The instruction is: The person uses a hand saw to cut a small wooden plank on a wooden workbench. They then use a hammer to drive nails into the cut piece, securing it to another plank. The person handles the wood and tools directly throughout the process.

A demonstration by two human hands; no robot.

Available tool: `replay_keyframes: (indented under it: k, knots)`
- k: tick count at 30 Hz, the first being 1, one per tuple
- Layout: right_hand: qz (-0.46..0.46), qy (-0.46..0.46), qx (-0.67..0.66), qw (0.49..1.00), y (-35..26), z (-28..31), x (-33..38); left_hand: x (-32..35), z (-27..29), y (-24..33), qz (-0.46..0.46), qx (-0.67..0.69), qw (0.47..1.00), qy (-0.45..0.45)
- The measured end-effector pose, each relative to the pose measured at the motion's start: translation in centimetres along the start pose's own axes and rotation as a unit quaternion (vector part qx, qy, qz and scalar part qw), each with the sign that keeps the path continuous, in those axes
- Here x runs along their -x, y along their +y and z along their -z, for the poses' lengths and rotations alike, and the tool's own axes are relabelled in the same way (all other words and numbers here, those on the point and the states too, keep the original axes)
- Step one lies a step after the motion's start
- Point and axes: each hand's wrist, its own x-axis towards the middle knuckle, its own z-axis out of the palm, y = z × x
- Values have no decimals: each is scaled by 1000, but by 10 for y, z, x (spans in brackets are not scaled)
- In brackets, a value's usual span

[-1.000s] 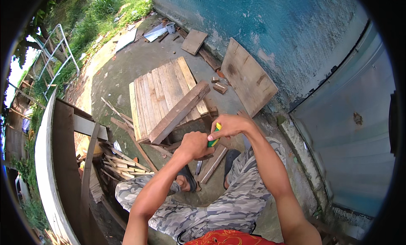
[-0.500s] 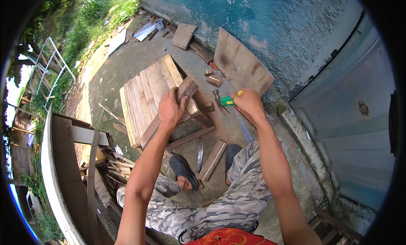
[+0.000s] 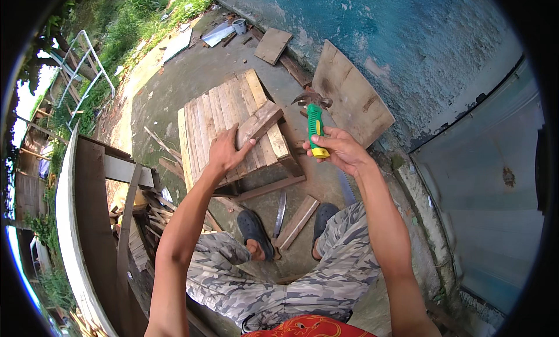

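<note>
My left hand [image 3: 227,151] grips the near end of a short wooden plank [image 3: 259,122] that lies slanted across the top of a slatted wooden pallet [image 3: 205,124]. My right hand [image 3: 339,150] is closed around the green and yellow handle of a claw hammer [image 3: 314,123], raised upright to the right of the pallet, its metal head pointing up. The hammer head is apart from the plank.
A large board [image 3: 349,95] leans against the blue wall [image 3: 407,40]. A loose plank [image 3: 297,222] and a long blade [image 3: 280,213] lie on the concrete between my feet. Scrap wood [image 3: 145,220] is piled at left beside a curved wooden frame [image 3: 73,220]. A grey metal door [image 3: 483,180] stands at right.
My left hand slid from the plank's far end down to its near end. The hammer in my right hand rose upright and nearer to me, and the view shifted closer to the pallet.
</note>
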Motion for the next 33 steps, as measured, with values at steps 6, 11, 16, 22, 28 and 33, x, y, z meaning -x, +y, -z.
replay_keyframes:
  k: [6, 11, 16, 22, 28, 33]
  knots:
    - [-77, 158, 147, 973, 12, -16, -19, 35, 4, -25, -13, -19, 999, 34]
    - [57, 112, 315, 941, 18, -33, -29, 40, -3, -29, 6, 20, 999, 27]
    - [168, 168, 423, 874, 19, -60, -48, 38, -12, -34, -14, 21, 999, 48]
    - [322, 148, 467, 810, 14, -97, -61, 42, -16, -37, -8, 20, 998, 56]
    - [224, 149, 619, 738, 5, -111, -74, 41, -18, -39, -29, -14, 997, 76]
    - [196, 174, 581, 771, -5, -121, -74, 40, -19, -39, -6, -8, 998, 64]
